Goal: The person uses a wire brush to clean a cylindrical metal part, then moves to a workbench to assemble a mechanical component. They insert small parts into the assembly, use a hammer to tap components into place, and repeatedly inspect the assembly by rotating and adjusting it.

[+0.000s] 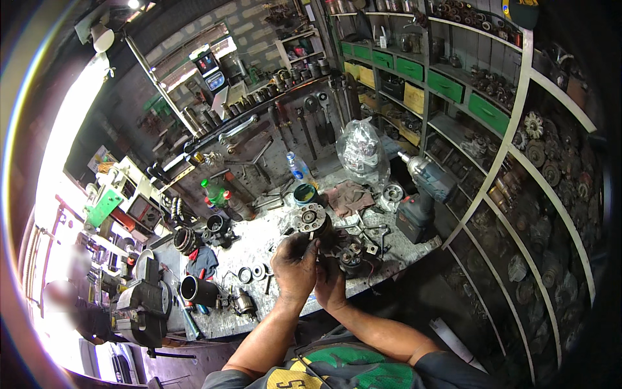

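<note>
Left hand: the grease-blackened left hand [293,264] is curled tight around the dark body of a motor part [315,223], gripping it from the left.
Right hand: the right hand [330,284] sits just below and beside the left, fingers folded against the underside of the same part; how firmly it grips cannot be told.
Motor part: a stubby metal cylinder held above the bench's front edge, its round, pale, bolt-holed end face tilted up and away.
Bench: a worn, stained grey bench [259,243] strewn with oily steel pieces.
Nearby: a second dark assembly [350,256] lies just right of the hands; a bulky cordless impact wrench [421,194] stands farther right.
Behind: a crumpled rag [348,196], a clear plastic bag [361,150] and a green bottle [212,192].
</note>
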A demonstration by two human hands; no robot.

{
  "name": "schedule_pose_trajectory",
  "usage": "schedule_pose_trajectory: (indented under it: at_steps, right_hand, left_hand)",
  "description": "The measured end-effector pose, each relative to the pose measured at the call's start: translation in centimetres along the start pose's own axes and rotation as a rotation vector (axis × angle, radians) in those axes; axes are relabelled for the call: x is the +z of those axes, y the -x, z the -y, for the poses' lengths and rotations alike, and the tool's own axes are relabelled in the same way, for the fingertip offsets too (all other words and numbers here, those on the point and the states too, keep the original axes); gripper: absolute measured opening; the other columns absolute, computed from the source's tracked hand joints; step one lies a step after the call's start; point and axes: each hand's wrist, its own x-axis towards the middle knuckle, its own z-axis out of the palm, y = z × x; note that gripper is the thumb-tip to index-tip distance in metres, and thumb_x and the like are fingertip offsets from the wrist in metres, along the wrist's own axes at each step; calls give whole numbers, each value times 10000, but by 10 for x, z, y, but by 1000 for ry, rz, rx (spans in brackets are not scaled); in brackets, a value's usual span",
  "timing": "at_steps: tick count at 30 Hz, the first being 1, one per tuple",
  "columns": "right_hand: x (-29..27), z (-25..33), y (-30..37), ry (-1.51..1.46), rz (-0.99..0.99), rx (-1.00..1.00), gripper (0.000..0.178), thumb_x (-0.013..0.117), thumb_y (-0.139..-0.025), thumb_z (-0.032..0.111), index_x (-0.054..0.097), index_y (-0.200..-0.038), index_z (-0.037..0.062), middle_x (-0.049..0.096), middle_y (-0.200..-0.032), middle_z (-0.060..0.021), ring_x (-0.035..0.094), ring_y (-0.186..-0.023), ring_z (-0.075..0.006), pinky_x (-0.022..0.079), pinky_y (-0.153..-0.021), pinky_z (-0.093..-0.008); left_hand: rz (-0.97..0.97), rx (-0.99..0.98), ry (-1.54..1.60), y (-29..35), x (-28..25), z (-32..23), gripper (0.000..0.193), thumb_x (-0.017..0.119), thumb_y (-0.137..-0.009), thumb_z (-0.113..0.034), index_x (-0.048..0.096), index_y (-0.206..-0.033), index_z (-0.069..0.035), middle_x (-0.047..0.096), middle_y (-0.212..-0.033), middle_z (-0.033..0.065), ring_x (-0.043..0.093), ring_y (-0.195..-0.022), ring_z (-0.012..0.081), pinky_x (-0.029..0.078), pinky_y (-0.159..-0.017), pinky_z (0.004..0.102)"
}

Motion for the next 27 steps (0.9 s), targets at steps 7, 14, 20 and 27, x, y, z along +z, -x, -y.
schedule_pose_trajectory:
  at_steps: [7,14,20,27]
  right_hand:
    - [2,-15,1,-277,83,215,324,522,-1164,239,632,-1324,-20,685,-1237,-231,672,-1134,-372,517,-1000,-456]
    - [-6,16,-6,-76,56,125,298,625,-1161,310,645,-1102,18,647,-846,-81,651,-716,-203,532,-694,-401]
    - [-11,18,-9,-57,136,138,275,592,-1164,291,626,-1114,23,651,-923,-97,660,-826,-221,545,-789,-412]
    - [-8,-3,-1,-144,183,129,268,550,-1166,276,624,-1131,21,660,-1006,-164,678,-961,-322,536,-889,-434]
  left_hand:
    - [-128,-12,46,9,17,-7,212,905,-918,-94,742,-961,33,779,-868,151,724,-760,182,576,-724,346]
    - [79,-54,-285,-9,-7,-49,203,893,-942,-111,757,-917,38,790,-808,126,694,-716,141,561,-693,327]
    - [-51,-126,-143,-2,8,-45,186,882,-934,-106,751,-923,25,792,-834,163,740,-701,226,578,-686,364]
    - [-129,70,-236,7,16,-29,166,870,-973,-74,747,-977,38,785,-852,80,678,-770,109,552,-736,286]
